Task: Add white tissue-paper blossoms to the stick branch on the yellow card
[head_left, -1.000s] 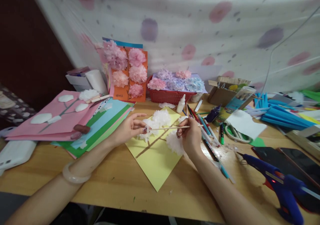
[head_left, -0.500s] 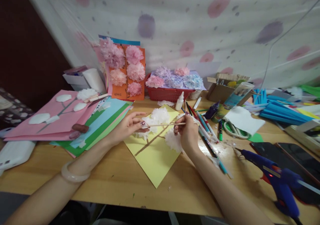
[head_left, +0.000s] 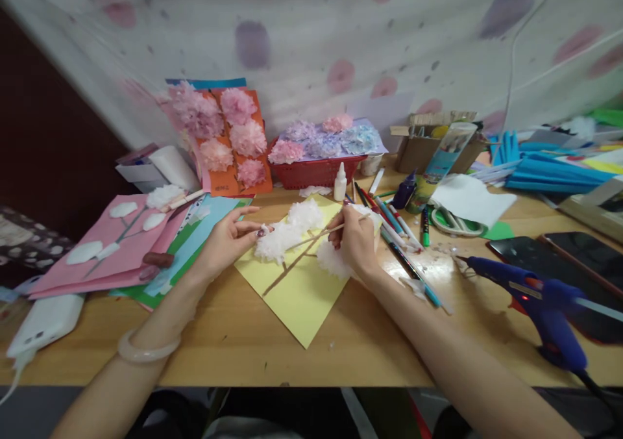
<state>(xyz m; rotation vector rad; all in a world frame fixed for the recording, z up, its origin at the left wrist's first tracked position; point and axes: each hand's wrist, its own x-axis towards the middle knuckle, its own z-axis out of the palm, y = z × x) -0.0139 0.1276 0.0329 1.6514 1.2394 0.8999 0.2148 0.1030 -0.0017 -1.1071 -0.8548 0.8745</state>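
Note:
A yellow paper sheet (head_left: 302,293) lies on the wooden table (head_left: 233,341) with brown branch lines and white tissue flowers (head_left: 275,241) on it. My left hand (head_left: 226,241) pinches the edge of one white flower with thumb and fingers. My right hand (head_left: 353,241) grips a thin wooden stick (head_left: 316,234), whose tip points left toward that flower. Another white flower (head_left: 331,260) lies under my right hand.
A blue glue gun (head_left: 535,302) lies at the right, next to dark phones (head_left: 584,257). Markers and pens (head_left: 394,231), a glue bottle (head_left: 340,184), a red basket (head_left: 311,169) of flowers, coloured paper stacks (head_left: 126,244), blue paper strips (head_left: 549,173) and a white phone (head_left: 43,322) surround the sheet.
Both hands dropped lower onto the yellow sheet. The stick tilted from level to slanting down-left, and my left hand now pinches the white flower. The camera view shifted up and right.

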